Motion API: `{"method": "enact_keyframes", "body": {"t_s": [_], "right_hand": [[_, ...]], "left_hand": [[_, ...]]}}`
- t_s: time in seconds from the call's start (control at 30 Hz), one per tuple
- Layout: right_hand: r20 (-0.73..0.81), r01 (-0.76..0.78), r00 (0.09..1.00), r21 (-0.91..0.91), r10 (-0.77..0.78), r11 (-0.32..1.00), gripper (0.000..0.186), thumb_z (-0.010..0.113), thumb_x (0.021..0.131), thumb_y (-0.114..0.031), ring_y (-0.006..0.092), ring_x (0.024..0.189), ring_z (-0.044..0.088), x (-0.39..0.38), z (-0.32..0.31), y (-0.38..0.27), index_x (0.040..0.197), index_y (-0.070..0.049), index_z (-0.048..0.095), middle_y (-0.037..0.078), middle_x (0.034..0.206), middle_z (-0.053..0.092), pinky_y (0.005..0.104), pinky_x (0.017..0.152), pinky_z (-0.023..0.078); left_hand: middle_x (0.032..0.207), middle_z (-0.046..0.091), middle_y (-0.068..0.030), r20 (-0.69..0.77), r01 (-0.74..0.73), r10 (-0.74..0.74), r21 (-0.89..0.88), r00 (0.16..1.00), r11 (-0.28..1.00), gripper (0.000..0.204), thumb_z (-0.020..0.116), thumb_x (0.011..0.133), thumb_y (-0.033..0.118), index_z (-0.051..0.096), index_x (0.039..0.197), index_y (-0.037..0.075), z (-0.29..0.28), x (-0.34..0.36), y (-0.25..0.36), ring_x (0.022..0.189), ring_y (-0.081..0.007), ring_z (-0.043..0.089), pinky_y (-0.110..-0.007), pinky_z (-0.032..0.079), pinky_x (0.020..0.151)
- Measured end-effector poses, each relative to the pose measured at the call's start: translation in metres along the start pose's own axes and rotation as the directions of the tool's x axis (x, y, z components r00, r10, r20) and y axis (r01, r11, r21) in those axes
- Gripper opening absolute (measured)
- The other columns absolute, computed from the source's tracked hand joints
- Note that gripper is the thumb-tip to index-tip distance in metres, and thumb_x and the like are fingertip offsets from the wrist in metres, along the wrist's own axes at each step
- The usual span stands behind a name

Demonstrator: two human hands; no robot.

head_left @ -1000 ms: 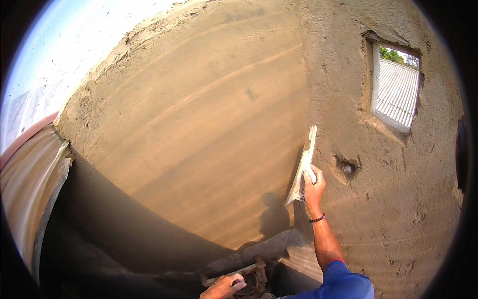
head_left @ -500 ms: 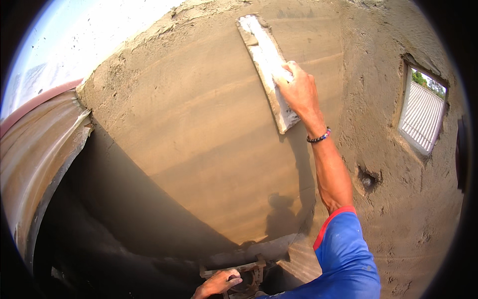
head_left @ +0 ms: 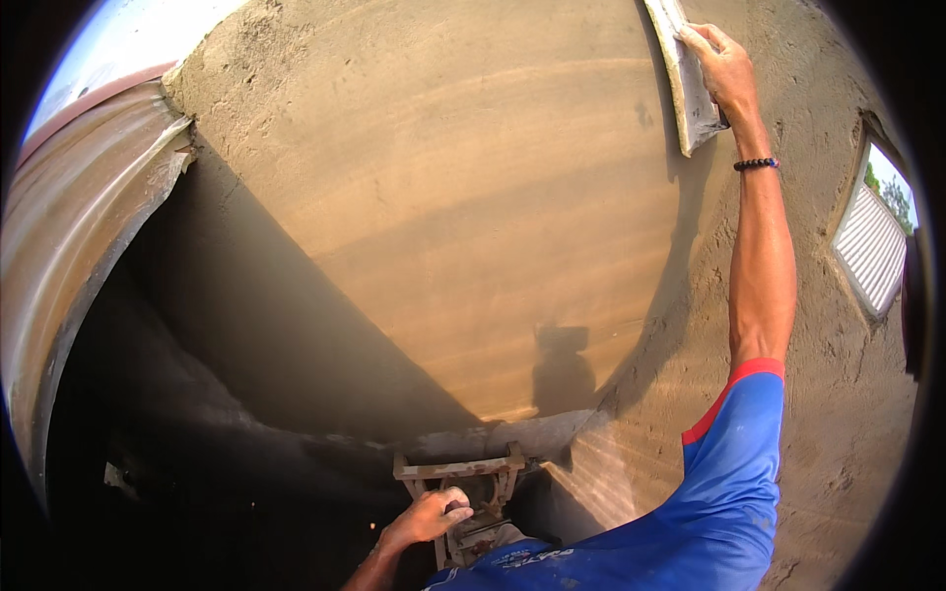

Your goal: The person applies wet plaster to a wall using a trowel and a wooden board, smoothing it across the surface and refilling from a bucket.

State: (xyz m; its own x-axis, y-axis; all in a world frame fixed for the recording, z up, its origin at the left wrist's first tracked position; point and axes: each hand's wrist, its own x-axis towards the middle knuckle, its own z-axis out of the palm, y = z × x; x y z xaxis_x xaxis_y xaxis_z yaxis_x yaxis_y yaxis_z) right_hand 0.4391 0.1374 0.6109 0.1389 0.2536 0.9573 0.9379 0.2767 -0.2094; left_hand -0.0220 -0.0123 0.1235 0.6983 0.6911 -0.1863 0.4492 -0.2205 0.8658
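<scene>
High on the right, my right hand [head_left: 724, 71] is closed on a long, pale plastering float [head_left: 690, 108] caked with mortar. The float stands nearly upright near the corner of the smooth, damp plastered wall [head_left: 493, 217], and its upper end is cut off by the picture's edge. Whether its whole face touches the wall cannot be seen. Low in the middle, my left hand [head_left: 432, 514] is curled shut near a wooden ladder-like frame [head_left: 463, 470]. Something pale and dark shows at its fingers, too small to name.
A rougher wall [head_left: 818, 394] with a small window opening [head_left: 872, 231] runs down the right. Bent corrugated roof sheeting [head_left: 84, 207] juts in from the left, above deep shadow. Loose-looking mortar roughens the plastered wall's upper left edge.
My right hand has carried the float up and to the right across the wall, turning it more upright. My left hand stays low and has risen slightly in the picture as the view shifted.
</scene>
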Motion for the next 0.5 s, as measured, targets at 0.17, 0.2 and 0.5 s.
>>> {"method": "enact_keyframes", "body": {"t_s": [0.17, 0.2, 0.5], "right_hand": [[0.259, 0.194, 0.947, 0.012, -0.190, 0.981, 0.032, 0.065, 0.084, -0.023, 0.0375, 0.074, 0.066, -0.214, 0.097, -0.064, 0.109, -0.004, 0.064, 0.019, 0.087, 0.068, 0.0378, 0.067, 0.053], [0.278, 0.267, 0.929, -0.049, -0.244, 0.962, 0.032, 0.066, 0.082, -0.021, 0.0365, 0.074, 0.066, -0.265, 0.112, -0.062, 0.110, -0.005, 0.064, 0.018, 0.089, 0.068, 0.0403, 0.065, 0.053], [0.585, 0.169, 0.782, 0.132, -0.215, 0.977, 0.040, 0.067, 0.084, -0.032, 0.0292, 0.072, 0.068, -0.549, 0.148, -0.028, 0.114, -0.007, 0.064, 0.013, 0.086, 0.066, 0.0375, 0.062, 0.055]], "left_hand": [[0.097, 0.068, -0.0175, -0.047, 0.053, -0.055, -0.039, 0.997, 0.998, 0.028, 0.064, 0.091, 0.022, 0.062, 0.102, -0.004, 0.009, -0.014, -0.038, 0.094, -0.0275, 0.066, -0.037, 0.050, 0.084], [0.096, 0.068, -0.0173, -0.047, 0.023, -0.024, -0.015, 0.999, 1.000, 0.029, 0.064, 0.092, 0.023, 0.062, 0.102, -0.003, 0.016, -0.004, -0.043, 0.093, -0.0281, 0.066, -0.036, 0.050, 0.083], [0.095, 0.068, -0.0154, 0.075, 0.036, -0.038, 0.033, 0.996, 0.999, 0.029, 0.062, 0.092, 0.025, 0.063, 0.102, -0.002, 0.081, 0.034, -0.112, 0.091, -0.0271, 0.066, -0.037, 0.050, 0.082]]}}
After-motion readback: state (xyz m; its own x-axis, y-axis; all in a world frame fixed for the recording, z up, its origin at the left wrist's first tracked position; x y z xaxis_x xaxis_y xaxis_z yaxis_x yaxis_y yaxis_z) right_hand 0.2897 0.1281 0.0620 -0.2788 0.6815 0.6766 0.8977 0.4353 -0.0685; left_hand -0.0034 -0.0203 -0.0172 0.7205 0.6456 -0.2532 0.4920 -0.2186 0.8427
